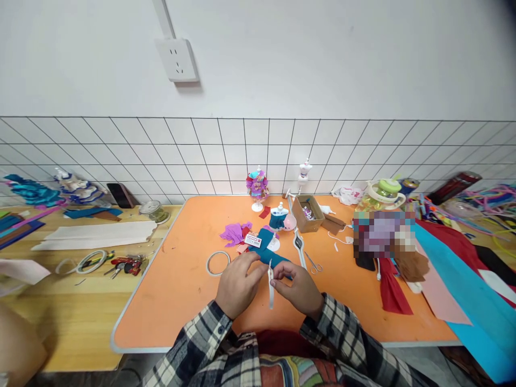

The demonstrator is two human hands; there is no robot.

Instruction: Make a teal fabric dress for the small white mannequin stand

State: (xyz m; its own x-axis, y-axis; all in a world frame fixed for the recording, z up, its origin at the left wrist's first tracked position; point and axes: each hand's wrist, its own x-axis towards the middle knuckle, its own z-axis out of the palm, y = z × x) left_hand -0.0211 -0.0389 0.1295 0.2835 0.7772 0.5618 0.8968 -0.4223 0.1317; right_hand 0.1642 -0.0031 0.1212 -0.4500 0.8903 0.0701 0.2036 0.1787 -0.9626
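A narrow white strip point(271, 290) hangs between my two hands over the front middle of the orange table. My right hand point(300, 287) pinches it near its upper part with thumb and index finger. From the other side, my left hand point(241, 282) is closed, thumb and fingertips together at the strip's top end. Just beyond the hands lies a piece of teal crepe paper point(264, 244), with a small white printed packet point(253, 241) on it. Behind it stands a small white dress form point(278, 216) wrapped in teal. Left of my left hand lies a thin tape roll point(218, 263).
Scissors point(313, 263) and a watch-like white band point(298, 244) lie right of the hands. A cardboard box point(308, 212) and a dressed mini form point(257, 185) stand farther back. Coloured paper sheets point(459, 290) cover the right side. Keys point(128, 265) rest on the wooden table at left.
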